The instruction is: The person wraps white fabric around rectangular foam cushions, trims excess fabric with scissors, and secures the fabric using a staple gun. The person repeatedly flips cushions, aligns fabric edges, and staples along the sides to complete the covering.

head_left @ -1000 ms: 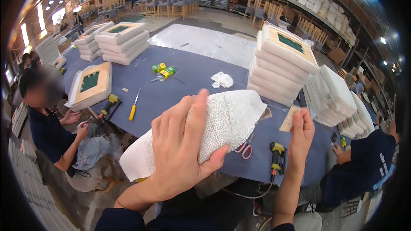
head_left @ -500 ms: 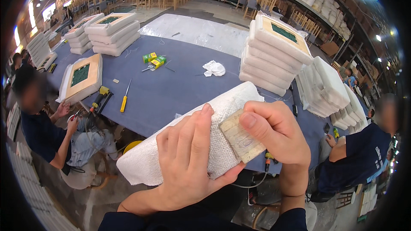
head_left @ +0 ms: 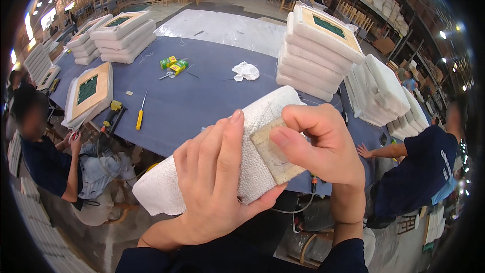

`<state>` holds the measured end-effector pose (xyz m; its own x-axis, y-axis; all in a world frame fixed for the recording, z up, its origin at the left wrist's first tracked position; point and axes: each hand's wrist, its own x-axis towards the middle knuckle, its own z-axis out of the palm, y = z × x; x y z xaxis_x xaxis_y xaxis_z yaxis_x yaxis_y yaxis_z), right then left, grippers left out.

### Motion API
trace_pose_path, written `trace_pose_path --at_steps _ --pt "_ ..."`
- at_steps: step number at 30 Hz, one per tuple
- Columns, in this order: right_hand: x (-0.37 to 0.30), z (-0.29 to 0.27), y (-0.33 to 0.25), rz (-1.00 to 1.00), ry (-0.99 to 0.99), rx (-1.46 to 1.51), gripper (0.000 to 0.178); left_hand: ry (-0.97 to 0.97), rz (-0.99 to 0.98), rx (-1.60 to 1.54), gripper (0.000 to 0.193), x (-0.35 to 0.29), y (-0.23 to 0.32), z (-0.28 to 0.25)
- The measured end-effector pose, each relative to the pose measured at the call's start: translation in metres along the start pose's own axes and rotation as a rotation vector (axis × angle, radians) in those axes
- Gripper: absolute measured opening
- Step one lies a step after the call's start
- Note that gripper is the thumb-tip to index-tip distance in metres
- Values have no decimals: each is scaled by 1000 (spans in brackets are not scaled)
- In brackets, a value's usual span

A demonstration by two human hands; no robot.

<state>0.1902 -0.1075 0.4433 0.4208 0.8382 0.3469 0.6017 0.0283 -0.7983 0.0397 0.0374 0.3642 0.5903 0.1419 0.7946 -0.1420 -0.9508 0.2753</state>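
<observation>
Now the left hand (head_left: 212,177) grips the bumpy white cloth (head_left: 161,192), up by the blue table (head_left: 177,106). The right hand (head_left: 321,146) pinches a small tan board (head_left: 268,149), already laid against the cloth. Neither is put down yet; I can't tell if they're stuck together.

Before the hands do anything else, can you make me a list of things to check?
1. Left hand holding the bumpy white cloth: ok.
2. Right hand with a grip on the small board: ok.
3. Board's hidden side clean: cannot tell, it faces the cloth.
4. Whole cloth in sight: not ok, hands and board cover some.
5. Screwdriver away from both hands: ok, it lies on the table.
</observation>
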Motion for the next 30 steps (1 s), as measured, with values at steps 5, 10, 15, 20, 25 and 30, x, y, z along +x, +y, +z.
trace_pose_path --at_steps 5,10,15,20,25,30 --pt "12 7 3 -86 5 -38 32 31 21 29 105 2 -11 -5" --pt "-15 -13 92 -313 599 44 28 91 86 -27 79 16 -44 -9" --pt "-99 -93 377 307 1096 -150 53 216 100 -46 51 54 -92 -7" --pt "-177 -27 561 649 846 -155 50 263 49 24 39 57 -137 -13" --pt "-209 -19 563 340 869 -1437 48 277 12 62 37 67 -154 -7" --pt "-235 15 513 828 611 -1387 55 275 -9 76 37 67 -160 -6"
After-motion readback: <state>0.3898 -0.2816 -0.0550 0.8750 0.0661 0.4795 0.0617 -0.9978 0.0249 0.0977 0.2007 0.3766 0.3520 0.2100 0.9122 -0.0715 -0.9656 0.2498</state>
